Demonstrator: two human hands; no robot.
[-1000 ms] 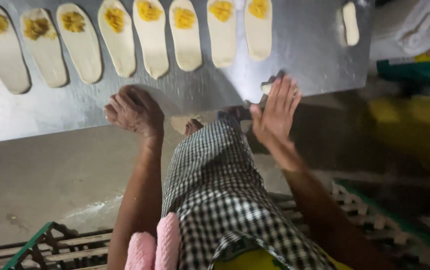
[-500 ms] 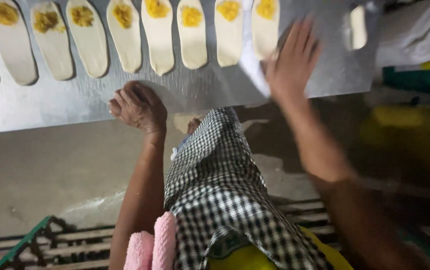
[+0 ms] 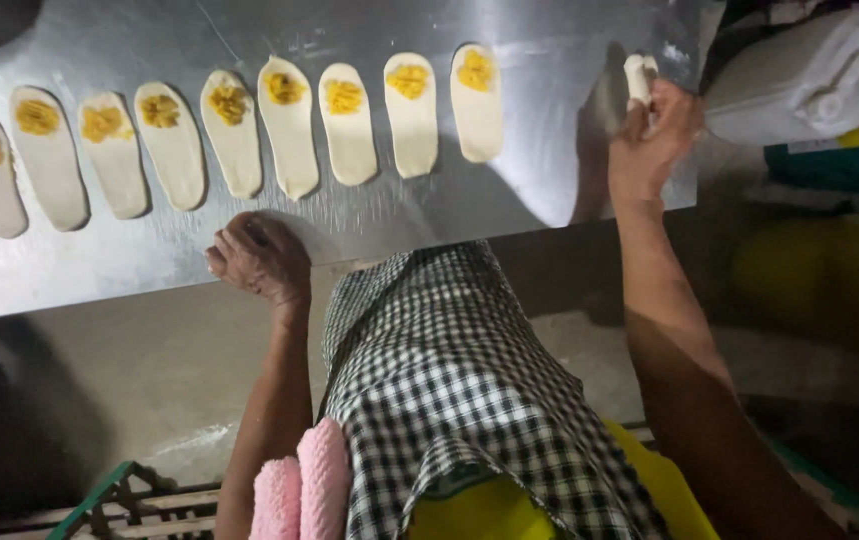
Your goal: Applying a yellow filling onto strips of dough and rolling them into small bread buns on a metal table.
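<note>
Checked cloth (image 3: 469, 400) (black-white), pink towel (image 3: 299, 485)

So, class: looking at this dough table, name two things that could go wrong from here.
1. The right hand holds a small dough piece near the steel table's right edge; it might drop off.
2. The left hand rests close below the filled dough ovals; a slip could smear one.
</note>
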